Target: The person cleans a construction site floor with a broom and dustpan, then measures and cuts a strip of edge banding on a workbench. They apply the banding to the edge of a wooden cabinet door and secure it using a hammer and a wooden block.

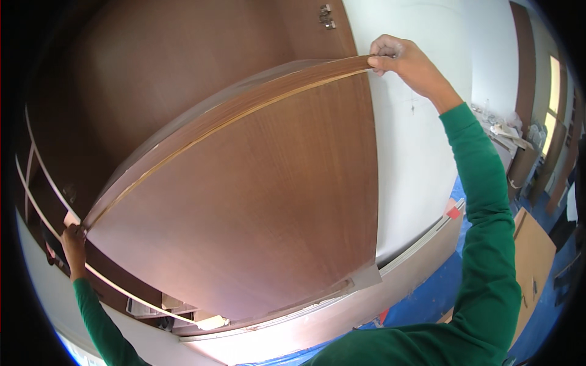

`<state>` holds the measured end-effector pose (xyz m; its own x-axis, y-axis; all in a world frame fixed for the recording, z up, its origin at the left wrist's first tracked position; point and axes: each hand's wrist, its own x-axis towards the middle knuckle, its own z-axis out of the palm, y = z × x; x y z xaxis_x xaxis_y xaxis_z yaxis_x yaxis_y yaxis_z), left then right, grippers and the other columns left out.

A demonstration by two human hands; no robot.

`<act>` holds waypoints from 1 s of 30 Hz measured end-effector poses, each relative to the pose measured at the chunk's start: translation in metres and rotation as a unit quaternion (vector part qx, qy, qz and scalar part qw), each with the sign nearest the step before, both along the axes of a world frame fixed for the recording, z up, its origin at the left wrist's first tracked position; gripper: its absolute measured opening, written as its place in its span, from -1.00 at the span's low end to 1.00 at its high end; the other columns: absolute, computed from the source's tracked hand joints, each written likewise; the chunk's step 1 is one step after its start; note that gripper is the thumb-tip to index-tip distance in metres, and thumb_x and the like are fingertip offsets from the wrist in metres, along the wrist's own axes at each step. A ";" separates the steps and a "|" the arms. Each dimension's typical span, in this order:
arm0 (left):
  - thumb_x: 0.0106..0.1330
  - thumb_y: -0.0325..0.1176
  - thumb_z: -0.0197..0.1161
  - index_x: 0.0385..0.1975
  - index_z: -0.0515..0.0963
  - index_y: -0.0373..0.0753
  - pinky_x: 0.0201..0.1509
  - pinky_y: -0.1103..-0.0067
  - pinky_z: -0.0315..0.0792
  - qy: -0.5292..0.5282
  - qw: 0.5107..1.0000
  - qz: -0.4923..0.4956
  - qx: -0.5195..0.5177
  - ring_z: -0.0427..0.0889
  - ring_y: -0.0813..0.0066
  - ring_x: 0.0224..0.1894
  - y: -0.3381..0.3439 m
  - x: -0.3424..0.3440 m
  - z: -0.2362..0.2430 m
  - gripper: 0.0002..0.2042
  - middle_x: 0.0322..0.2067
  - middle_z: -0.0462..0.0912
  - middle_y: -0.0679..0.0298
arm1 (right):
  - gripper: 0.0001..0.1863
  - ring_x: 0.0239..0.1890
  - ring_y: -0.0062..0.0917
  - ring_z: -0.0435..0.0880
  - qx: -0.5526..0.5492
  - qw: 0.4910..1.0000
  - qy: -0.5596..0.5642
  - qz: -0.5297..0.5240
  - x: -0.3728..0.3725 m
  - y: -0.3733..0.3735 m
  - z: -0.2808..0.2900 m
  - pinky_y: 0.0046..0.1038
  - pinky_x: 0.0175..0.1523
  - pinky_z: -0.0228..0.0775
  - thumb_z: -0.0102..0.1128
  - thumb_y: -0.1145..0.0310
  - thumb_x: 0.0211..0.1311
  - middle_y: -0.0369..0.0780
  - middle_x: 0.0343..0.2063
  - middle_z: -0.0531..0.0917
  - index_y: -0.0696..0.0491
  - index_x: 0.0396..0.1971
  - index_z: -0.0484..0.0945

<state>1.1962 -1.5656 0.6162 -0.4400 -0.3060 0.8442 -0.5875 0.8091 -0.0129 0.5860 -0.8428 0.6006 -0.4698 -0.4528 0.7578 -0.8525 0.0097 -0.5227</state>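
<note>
In my head view, a big brown board (262,183) fills the middle, and both of my hands are on it. Its top edge slants up from the left corner to the right corner and looks bent through this round lens. A brown band (244,113) runs along that top edge, with a thin yellow line on its lower side.

My right hand (403,61) is at the top right corner. The thumb is on the near side and the other fingers are curled, so they pinch the corner tight. My left hand (74,244) is far down at the left corner, with its fingers bent closed on the end. It is small and dark there, so I can't tell where each finger sits. Both arms wear green sleeves (488,244).

Behind the board I see a brown cupboard (183,67), with two metal hinges (327,17) near its right edge. A white wall (421,152) is just to the right. Below the board's bottom edge is a long pale board (268,335), with a red patch (453,212) near its right end. A blue sheet (421,299) lies by it, and a tan board (537,268) is past my right sleeve.
</note>
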 end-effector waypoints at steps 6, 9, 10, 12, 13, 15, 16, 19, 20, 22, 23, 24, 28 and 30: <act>0.45 -0.40 0.30 -0.39 0.65 -0.45 -0.28 0.10 0.44 -0.031 0.996 0.067 -0.048 0.66 -0.21 -0.42 0.032 -0.006 -0.001 -0.78 -0.48 0.66 -0.16 | -0.76 -0.29 -0.58 0.60 0.025 0.999 0.008 -0.041 0.009 -0.007 0.007 -0.46 -0.03 0.49 0.40 0.27 0.40 -0.30 -0.32 0.68 0.09 -0.11 0.63; 0.46 -0.39 0.31 -0.31 0.70 -0.45 -0.22 0.11 0.50 -0.034 0.995 0.086 -0.036 0.69 -0.25 -0.36 0.039 -0.006 -0.002 -0.79 -0.42 0.71 -0.18 | -0.74 -0.23 -0.44 0.70 0.040 0.990 0.035 -0.132 0.021 -0.014 0.005 -0.34 -0.02 0.54 0.38 0.26 0.42 -0.21 -0.30 0.75 0.06 -0.02 0.64; 0.47 -0.38 0.31 -0.30 0.71 -0.45 -0.21 0.11 0.51 -0.031 0.995 0.085 -0.049 0.70 -0.25 -0.34 0.040 -0.006 -0.003 -0.79 -0.40 0.72 -0.18 | -0.73 -0.18 -0.40 0.71 0.042 0.985 0.068 -0.152 0.021 -0.015 0.003 -0.31 0.00 0.55 0.39 0.26 0.41 -0.17 -0.25 0.76 0.05 -0.01 0.65; 0.47 -0.38 0.32 -0.26 0.72 -0.44 -0.19 0.11 0.52 -0.028 0.993 0.084 -0.075 0.71 -0.26 -0.31 0.043 -0.006 -0.006 -0.79 -0.38 0.73 -0.19 | -0.72 -0.07 -0.30 0.74 0.044 0.971 0.136 -0.191 0.019 -0.016 0.000 -0.24 0.04 0.57 0.40 0.26 0.40 -0.11 -0.14 0.77 0.02 0.02 0.65; 0.47 -0.37 0.32 -0.24 0.73 -0.44 -0.17 0.10 0.52 -0.033 0.992 0.083 -0.090 0.73 -0.26 -0.28 0.045 -0.010 -0.007 -0.79 -0.35 0.73 -0.21 | -0.70 -0.02 -0.26 0.73 0.054 0.964 0.148 -0.213 0.022 -0.015 0.001 -0.22 0.07 0.56 0.41 0.27 0.39 -0.10 -0.08 0.75 0.03 0.03 0.66; 0.46 -0.38 0.34 -0.24 0.73 -0.44 -0.16 0.09 0.52 -0.028 0.993 0.079 -0.079 0.73 -0.26 -0.28 0.050 -0.010 -0.008 -0.80 -0.35 0.73 -0.21 | -0.67 0.09 -0.18 0.71 0.072 0.950 0.170 -0.252 0.036 -0.021 0.000 -0.19 0.13 0.55 0.42 0.28 0.36 -0.08 0.04 0.73 0.03 0.06 0.66; 0.46 -0.38 0.34 -0.24 0.73 -0.44 -0.16 0.09 0.52 -0.023 0.994 0.074 -0.075 0.73 -0.26 -0.28 0.052 -0.014 -0.009 -0.80 -0.35 0.74 -0.21 | -0.64 0.11 -0.17 0.71 0.072 0.899 0.265 -0.341 0.044 -0.021 -0.001 -0.19 0.16 0.55 0.44 0.29 0.35 -0.09 0.06 0.72 0.03 0.09 0.66; 0.43 -0.39 0.35 -0.27 0.73 -0.40 -0.17 0.07 0.53 -0.037 0.991 0.072 -0.105 0.72 -0.26 -0.27 0.048 -0.012 -0.004 -0.83 -0.37 0.73 -0.16 | -0.55 0.14 -0.15 0.68 0.043 0.761 0.452 -0.464 0.091 -0.043 -0.003 -0.21 0.23 0.52 0.45 0.34 0.33 -0.17 0.11 0.71 0.02 0.21 0.66; 0.43 -0.40 0.36 -0.28 0.73 -0.39 -0.18 0.07 0.53 -0.051 0.990 0.077 -0.110 0.72 -0.26 -0.27 0.047 -0.006 -0.004 -0.84 -0.37 0.73 -0.16 | -0.56 0.13 -0.17 0.68 0.015 0.802 0.466 -0.374 0.107 -0.062 -0.003 -0.21 0.22 0.52 0.44 0.34 0.35 -0.18 0.10 0.71 0.02 0.21 0.67; 0.42 -0.38 0.37 -0.30 0.73 -0.37 -0.19 0.06 0.53 -0.040 0.992 0.072 -0.100 0.72 -0.26 -0.26 0.047 -0.007 -0.008 -0.84 -0.38 0.72 -0.15 | -0.60 0.10 -0.21 0.68 -0.036 0.854 0.483 -0.192 0.132 -0.095 0.001 -0.22 0.20 0.53 0.41 0.35 0.39 -0.20 0.07 0.72 0.01 0.20 0.68; 0.42 -0.38 0.38 -0.30 0.73 -0.37 -0.19 0.05 0.53 -0.037 0.991 0.080 -0.099 0.72 -0.26 -0.25 0.049 -0.006 -0.007 -0.84 -0.38 0.72 -0.15 | -0.63 0.07 -0.22 0.68 -0.043 0.866 0.474 -0.154 0.135 -0.112 0.002 -0.23 0.19 0.53 0.40 0.35 0.41 -0.21 0.04 0.73 0.02 0.17 0.70; 0.41 -0.37 0.38 -0.30 0.73 -0.37 -0.19 0.05 0.53 -0.034 0.991 0.088 -0.098 0.72 -0.26 -0.25 0.051 -0.005 -0.007 -0.84 -0.38 0.72 -0.15 | -0.67 0.04 -0.24 0.68 -0.049 0.877 0.464 -0.114 0.133 -0.131 0.002 -0.23 0.17 0.53 0.38 0.34 0.42 -0.21 0.01 0.74 0.02 0.14 0.71; 0.41 -0.37 0.39 -0.26 0.75 -0.37 -0.17 0.05 0.54 -0.021 0.993 0.076 -0.086 0.72 -0.26 -0.25 0.065 -0.017 -0.006 -0.84 -0.37 0.73 -0.16 | -0.79 -0.09 -0.28 0.66 -0.018 0.917 0.396 -0.037 0.129 -0.164 0.012 -0.24 0.08 0.51 0.36 0.31 0.46 -0.24 -0.15 0.74 0.02 -0.02 0.79; 0.42 -0.37 0.38 -0.24 0.77 -0.37 -0.16 0.07 0.55 -0.014 0.995 0.084 -0.060 0.73 -0.24 -0.25 0.072 -0.017 -0.005 -0.83 -0.36 0.74 -0.15 | -0.82 -0.13 -0.29 0.64 -0.008 0.925 0.377 -0.041 0.123 -0.171 0.009 -0.25 0.05 0.48 0.36 0.29 0.46 -0.27 -0.20 0.73 0.02 -0.09 0.81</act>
<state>1.1795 -1.4940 0.6110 -0.4156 -0.2751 0.8670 -0.7127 0.6907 -0.1224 0.7088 -1.0138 0.6094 0.1629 -0.4245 0.8906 -0.9715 0.0884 0.2198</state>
